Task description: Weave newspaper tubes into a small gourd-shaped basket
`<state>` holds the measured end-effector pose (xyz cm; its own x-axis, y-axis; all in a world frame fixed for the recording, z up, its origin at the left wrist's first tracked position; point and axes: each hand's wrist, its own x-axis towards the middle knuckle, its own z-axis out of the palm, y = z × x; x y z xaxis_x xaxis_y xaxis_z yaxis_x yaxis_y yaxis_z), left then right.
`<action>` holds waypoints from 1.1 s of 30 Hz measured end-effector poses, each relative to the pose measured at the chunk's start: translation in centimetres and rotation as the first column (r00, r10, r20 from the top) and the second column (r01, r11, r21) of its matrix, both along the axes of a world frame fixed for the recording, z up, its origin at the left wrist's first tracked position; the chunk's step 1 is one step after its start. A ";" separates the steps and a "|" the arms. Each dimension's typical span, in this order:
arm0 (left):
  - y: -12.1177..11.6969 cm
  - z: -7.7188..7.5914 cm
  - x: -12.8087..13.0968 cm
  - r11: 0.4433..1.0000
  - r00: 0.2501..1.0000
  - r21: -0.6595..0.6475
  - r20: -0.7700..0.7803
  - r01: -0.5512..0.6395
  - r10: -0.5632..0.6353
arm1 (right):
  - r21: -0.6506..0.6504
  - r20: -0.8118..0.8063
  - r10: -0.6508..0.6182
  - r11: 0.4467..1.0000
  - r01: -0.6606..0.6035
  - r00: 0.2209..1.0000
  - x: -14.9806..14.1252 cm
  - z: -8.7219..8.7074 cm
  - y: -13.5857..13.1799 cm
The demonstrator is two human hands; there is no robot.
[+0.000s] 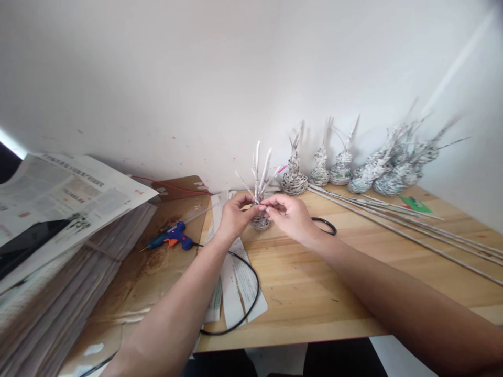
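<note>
Between my hands stands a small woven paper vase [260, 222], with several rolled-paper stakes sticking up from its neck. My left hand [239, 213] is closed at the neck, thumb and forefinger pinching the paper there. From the other side my right hand [288, 213] pinches at the same spot, its fingertips meeting those of the left. The fingers cover most of the neck, and the lower body shows beneath them. A similar woven paper vase [294, 178] sits just behind to the right.
More woven vases [363, 173] line the wall at right. Long rolled-paper sticks [412, 230] lie across the wooden table [314, 293]. A blue glue gun [173, 236] rests on cardboard at left, its black cord [257, 293] looping over paper strips [231, 283]. Stacked newspapers [78, 262] hold a phone [31, 243].
</note>
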<state>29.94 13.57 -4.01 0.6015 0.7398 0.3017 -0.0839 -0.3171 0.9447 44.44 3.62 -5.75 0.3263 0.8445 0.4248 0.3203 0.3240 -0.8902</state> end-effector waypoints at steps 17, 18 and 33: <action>0.6 0.0 0.1 0.971 0.979 -0.175 0.155 0.162 -0.136 | -0.001 -0.029 -0.046 0.999 0.046 0.999 0.9 0.8 0.0; 0.6 -0.1 0.1 0.970 0.978 -0.171 0.150 0.171 -0.145 | 0.001 -0.033 -0.036 0.999 0.036 0.999 0.9 0.8 0.0; 0.5 -0.2 0.0 0.968 0.968 -0.087 0.113 0.235 -0.225 | -0.134 -0.068 -0.017 0.991 0.008 0.998 0.9 1.3 -0.2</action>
